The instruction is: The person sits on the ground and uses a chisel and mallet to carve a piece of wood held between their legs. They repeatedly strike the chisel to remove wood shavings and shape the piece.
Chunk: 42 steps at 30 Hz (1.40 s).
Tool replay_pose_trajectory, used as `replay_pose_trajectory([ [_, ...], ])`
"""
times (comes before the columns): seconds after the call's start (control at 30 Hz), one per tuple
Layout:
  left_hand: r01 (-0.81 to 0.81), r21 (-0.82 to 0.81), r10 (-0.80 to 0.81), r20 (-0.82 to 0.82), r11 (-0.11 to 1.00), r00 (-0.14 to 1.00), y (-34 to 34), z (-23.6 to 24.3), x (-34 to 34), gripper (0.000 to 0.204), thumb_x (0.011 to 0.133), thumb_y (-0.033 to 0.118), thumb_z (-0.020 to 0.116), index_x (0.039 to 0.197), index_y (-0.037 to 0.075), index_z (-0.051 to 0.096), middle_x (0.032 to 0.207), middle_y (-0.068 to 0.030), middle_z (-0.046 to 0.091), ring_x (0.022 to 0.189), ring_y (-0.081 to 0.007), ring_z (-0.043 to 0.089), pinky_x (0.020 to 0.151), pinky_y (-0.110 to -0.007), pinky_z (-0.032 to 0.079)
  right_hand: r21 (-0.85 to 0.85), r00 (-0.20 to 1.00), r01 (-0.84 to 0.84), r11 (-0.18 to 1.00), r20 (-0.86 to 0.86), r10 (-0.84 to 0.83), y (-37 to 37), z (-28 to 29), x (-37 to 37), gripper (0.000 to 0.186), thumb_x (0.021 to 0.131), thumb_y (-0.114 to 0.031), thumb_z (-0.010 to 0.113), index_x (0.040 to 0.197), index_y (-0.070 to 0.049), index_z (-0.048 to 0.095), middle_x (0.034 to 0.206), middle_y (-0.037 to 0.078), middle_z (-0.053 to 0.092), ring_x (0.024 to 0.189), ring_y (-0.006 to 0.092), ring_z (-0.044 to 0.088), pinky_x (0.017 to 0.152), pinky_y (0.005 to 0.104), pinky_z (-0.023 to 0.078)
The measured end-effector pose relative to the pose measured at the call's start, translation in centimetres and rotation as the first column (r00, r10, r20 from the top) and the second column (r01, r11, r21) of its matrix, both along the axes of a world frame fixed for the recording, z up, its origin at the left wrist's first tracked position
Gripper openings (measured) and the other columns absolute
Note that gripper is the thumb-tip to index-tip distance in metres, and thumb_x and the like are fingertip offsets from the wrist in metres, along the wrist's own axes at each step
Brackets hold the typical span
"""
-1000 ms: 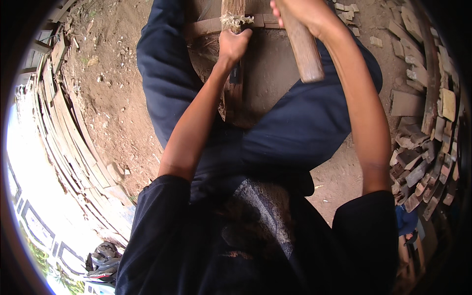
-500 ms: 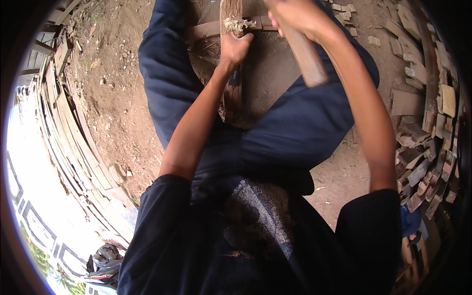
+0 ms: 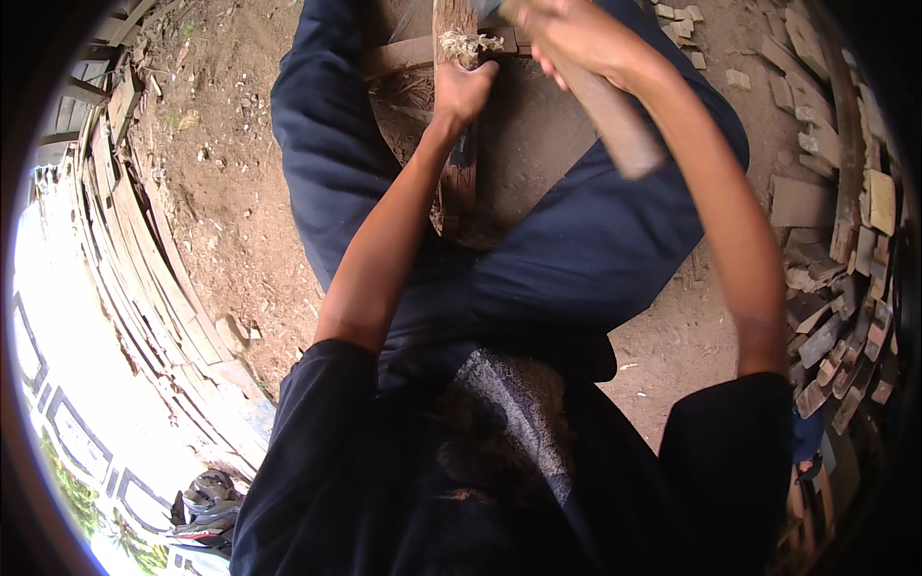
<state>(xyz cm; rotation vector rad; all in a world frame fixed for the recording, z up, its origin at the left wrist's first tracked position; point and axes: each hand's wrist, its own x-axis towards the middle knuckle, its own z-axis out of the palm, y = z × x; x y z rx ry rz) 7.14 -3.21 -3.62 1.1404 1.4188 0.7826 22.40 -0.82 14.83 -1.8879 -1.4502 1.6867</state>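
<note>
My left hand [image 3: 463, 93] is closed just below a frayed, pale fibrous tuft [image 3: 470, 44], which looks like the splayed top of a wooden handle. What lies inside that fist is mostly hidden. Beneath the hand, a long weathered wooden beam [image 3: 459, 192] runs between my legs, with a dark strip [image 3: 464, 149] along it behind my wrist. My right hand [image 3: 583, 40], blurred by motion, grips a wooden-handled tool [image 3: 615, 125] high on its thick handle. The tool's grey head is blurred and partly cut off at the top edge.
A wooden crosspiece [image 3: 403, 58] lies across under the beam. My legs [image 3: 331, 144] in dark trousers flank the work. Stacked planks [image 3: 144, 259] line the left side, and a heap of wood offcuts [image 3: 836, 336] lies right. Small wood blocks [image 3: 680, 21] are scattered on the dirt.
My right hand and the tool have shifted slightly; the handle's lower end swung to the right, and a grey head now shows near the top. My left hand stays almost where it was.
</note>
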Motion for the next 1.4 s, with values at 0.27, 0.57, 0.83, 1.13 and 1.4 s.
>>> replay_pose_trajectory([
  [0.27,0.014,0.029,-0.013,-0.037,0.999,0.999,0.2,0.6,-0.3,0.036,0.082,0.027,0.070,0.069,-0.006,0.063,0.060,-0.0073,0.060,0.059,-0.0146,0.056,0.058,-0.038,0.048,0.132,0.996,0.087,0.987,-0.047,-0.081,4.5,1.2,2.3,0.030,0.108,-0.028,0.051,0.113,0.000,0.061,0.085,0.012,0.065,0.064,0.0197,0.063,0.050,0.0355,0.056],
  [0.57,0.030,-0.021,-0.034,-0.199,0.999,0.979,-1.0,1.3,-0.8,0.040,0.083,0.030,0.068,0.078,-0.010,0.065,0.070,-0.0174,0.069,0.069,-0.0239,0.069,0.068,-0.041,0.055,-0.158,0.984,-0.137,0.978,0.096,0.153,1.0,-2.2,1.0,0.037,0.110,-0.034,0.046,0.119,-0.001,0.058,0.075,0.010,0.062,0.057,0.0197,0.062,0.049,0.0346,0.054],
  [0.83,0.208,0.227,-0.044,-0.568,0.952,0.822,-2.6,2.9,-2.3,0.055,0.090,0.044,0.075,0.098,-0.009,0.064,0.086,-0.0311,0.071,0.085,-0.0476,0.071,0.078,-0.053,0.056,-0.105,0.983,0.145,0.984,-0.095,-0.155,-3.8,-2.3,1.7,0.043,0.106,-0.028,0.055,0.138,0.000,0.048,0.082,0.003,0.057,0.063,0.0088,0.057,0.049,0.0254,0.050],
  [1.13,0.365,0.250,-0.164,-0.579,0.897,0.799,-2.3,4.4,-4.4,0.045,0.084,0.034,0.081,0.095,-0.008,0.069,0.093,-0.0322,0.070,0.090,-0.0463,0.071,0.083,-0.050,0.058,-0.258,0.784,0.494,0.830,-0.282,-0.554,-7.9,-7.2,2.1,0.037,0.104,-0.018,0.061,0.134,0.000,0.050,0.082,0.007,0.060,0.061,0.0115,0.058,0.049,0.0269,0.051],
  [1.4,0.390,0.199,-0.236,-0.529,0.899,0.815,-1.1,4.7,-5.2,0.042,0.084,0.033,0.081,0.100,-0.005,0.074,0.091,-0.0297,0.071,0.090,-0.0446,0.071,0.082,-0.048,0.058,0.126,0.883,0.410,0.903,-0.303,-0.359,-2.9,3.4,3.1,0.032,0.109,-0.025,0.049,0.127,0.000,0.057,0.079,0.006,0.061,0.061,0.0154,0.059,0.052,0.0302,0.053],
])
